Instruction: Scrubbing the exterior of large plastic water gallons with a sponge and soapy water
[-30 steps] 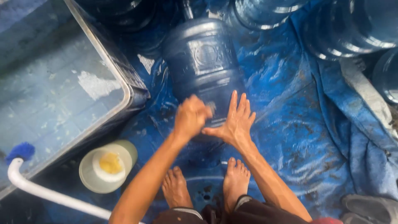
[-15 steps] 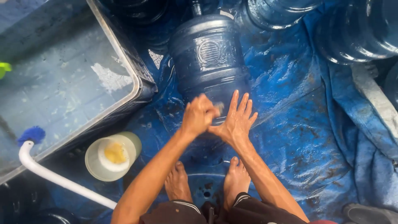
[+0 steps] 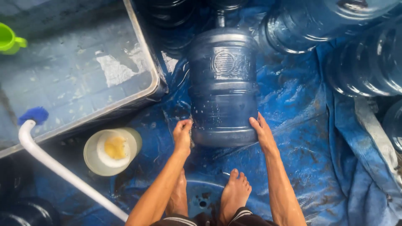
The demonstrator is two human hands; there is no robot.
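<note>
A large blue water jug (image 3: pixel 222 86) is laid on its side on a wet blue tarpaulin (image 3: pixel 301 138), neck pointing away from the person. Its base end is gripped on both sides: the left hand (image 3: pixel 183 134) is curled against the left edge, and the right hand (image 3: pixel 263 133) is pressed flat on the right edge. Droplets are seen on the jug wall; whether water is held inside cannot be told.

Risk noted: a slip of the wet jug from the hands onto the bare feet (image 3: pixel 233 193) is judged possible.

A water-filled tub (image 3: pixel 144 62) is found left, and a pale bowl (image 3: pixel 109 150) with a yellowish item inside. More jugs (image 3: pixel 360 62) are stacked right.
</note>
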